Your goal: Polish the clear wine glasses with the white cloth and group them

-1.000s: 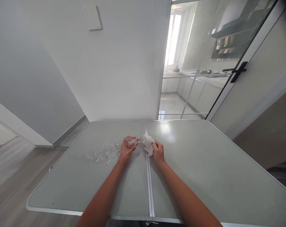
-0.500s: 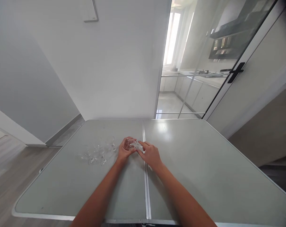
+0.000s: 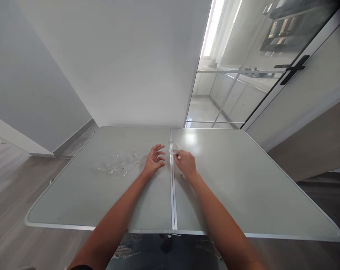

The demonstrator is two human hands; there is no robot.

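Head camera, and it's all at the middle of the table (image 3: 228, 195)! The left hand (image 3: 152, 160) is over the left panel, fingers well parted and gently curled, palm facing right, nothing in its grip. Across from it, the right hand (image 3: 186, 162) has thumb and fingertips drawn together on 1 clear glass (image 3: 174, 151), right by the metal seam (image 3: 173, 195); the see-through outline is faint, so its exact tilt I can't call. A white patch (image 3: 183, 175) peeks out below that hand. Left of both hands, a cluster of clear glasses (image 3: 119, 163) sits close together on the tabletop.
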